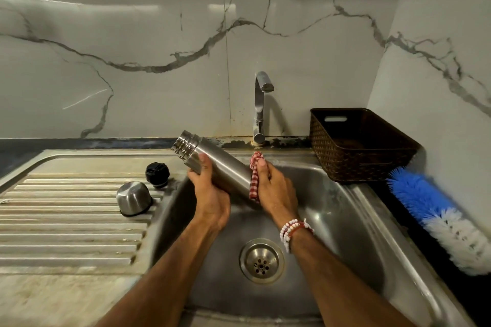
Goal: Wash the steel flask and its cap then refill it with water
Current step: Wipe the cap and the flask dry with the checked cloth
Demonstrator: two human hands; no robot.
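Note:
The steel flask [212, 159] lies tilted over the sink basin [345, 220], its open threaded mouth pointing up and left. My left hand [210, 194] grips its upper body. My right hand [276, 191] presses a red-and-white checked cloth [255, 180] against the flask's lower end. On the ribbed draining board [66, 220] the steel cup cap [132, 198] stands upside down, and the black stopper [157, 173] sits just behind it. No water runs from the tap [261, 103].
A dark woven basket [358, 146] stands on the counter to the right of the tap. A blue-and-white bottle brush [435, 215] lies along the right rim of the sink. The drain [261, 260] is below my wrists. Marble-patterned walls close the back and right.

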